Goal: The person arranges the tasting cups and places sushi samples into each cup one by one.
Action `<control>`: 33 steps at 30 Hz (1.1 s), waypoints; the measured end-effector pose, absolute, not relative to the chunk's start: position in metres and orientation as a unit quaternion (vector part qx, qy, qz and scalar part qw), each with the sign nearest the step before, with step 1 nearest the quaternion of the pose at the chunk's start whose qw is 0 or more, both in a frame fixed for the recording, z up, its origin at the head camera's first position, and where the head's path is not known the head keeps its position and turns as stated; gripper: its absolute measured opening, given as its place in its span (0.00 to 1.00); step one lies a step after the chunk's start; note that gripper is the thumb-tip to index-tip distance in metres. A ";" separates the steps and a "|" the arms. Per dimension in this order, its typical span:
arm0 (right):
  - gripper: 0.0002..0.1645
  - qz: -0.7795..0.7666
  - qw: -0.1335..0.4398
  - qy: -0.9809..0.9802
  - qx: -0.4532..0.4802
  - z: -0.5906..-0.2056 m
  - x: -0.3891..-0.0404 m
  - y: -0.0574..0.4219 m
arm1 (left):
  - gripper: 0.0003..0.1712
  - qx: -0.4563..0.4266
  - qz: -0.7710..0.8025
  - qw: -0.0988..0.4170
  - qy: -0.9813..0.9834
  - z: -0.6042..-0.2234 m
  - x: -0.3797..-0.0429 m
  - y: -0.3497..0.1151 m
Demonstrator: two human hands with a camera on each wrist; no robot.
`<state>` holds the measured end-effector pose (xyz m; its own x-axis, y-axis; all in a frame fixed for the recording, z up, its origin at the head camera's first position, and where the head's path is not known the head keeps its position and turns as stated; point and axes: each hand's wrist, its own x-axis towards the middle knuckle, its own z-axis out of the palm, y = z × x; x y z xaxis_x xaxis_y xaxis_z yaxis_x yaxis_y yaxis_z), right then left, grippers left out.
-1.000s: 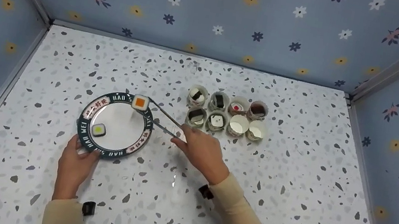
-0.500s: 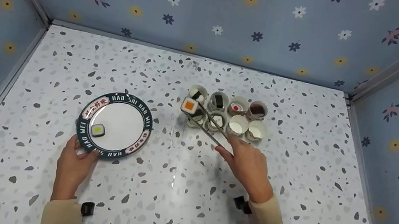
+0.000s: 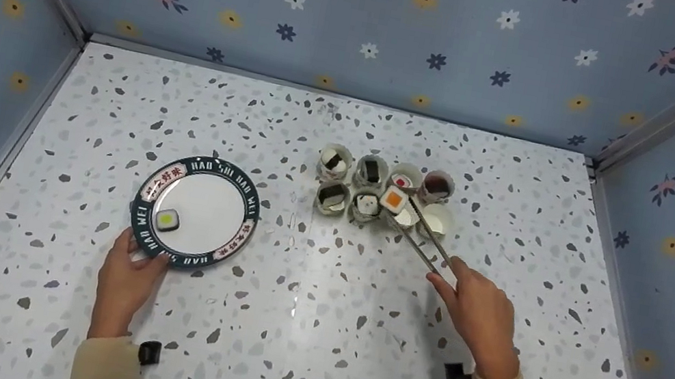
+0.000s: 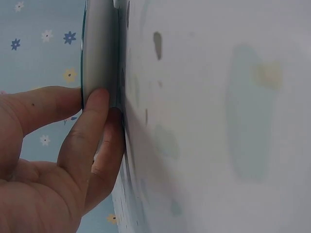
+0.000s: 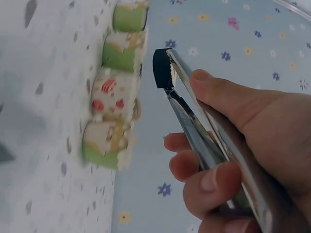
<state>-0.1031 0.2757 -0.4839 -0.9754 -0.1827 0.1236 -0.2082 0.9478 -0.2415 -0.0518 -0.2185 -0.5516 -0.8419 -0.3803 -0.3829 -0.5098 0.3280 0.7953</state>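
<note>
In the head view my left hand (image 3: 127,281) grips the near-left rim of a round plate (image 3: 144,232) with a dark green lettered border; its fingers also show at the plate's edge in the left wrist view. A small sushi roll (image 3: 167,220) with a yellow-green centre lies on the plate. With my right hand (image 3: 484,320) I hold metal tongs (image 3: 433,238), fingers curled round both arms. Between the tongs' tips is a white sushi roll (image 3: 394,199) with an orange centre, over the cups. Its dark side faces the right wrist view.
Paper cups stand in two rows at centre right. Some hold sushi pieces, such as the front-left cup (image 3: 331,199); the front-right cup (image 3: 434,222) shows a pale inside. Flowered walls (image 3: 367,21) border the speckled table (image 3: 279,360).
My right hand has carried the tongs and orange-centred sushi roll rightward, from above the plate's edge to over the front row of cups. My left hand and the plate have stayed put.
</note>
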 end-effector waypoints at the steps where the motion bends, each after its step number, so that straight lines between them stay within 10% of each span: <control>1: 0.23 0.125 0.053 -0.986 0.095 -0.485 -0.102 0.280 | 0.48 -0.274 0.511 0.063 0.812 -0.552 -0.052 -0.218; 33: 0.23 0.130 0.022 -0.989 0.071 -0.502 -0.109 0.289 | 0.47 -0.270 0.506 0.065 0.816 -0.552 -0.051 -0.219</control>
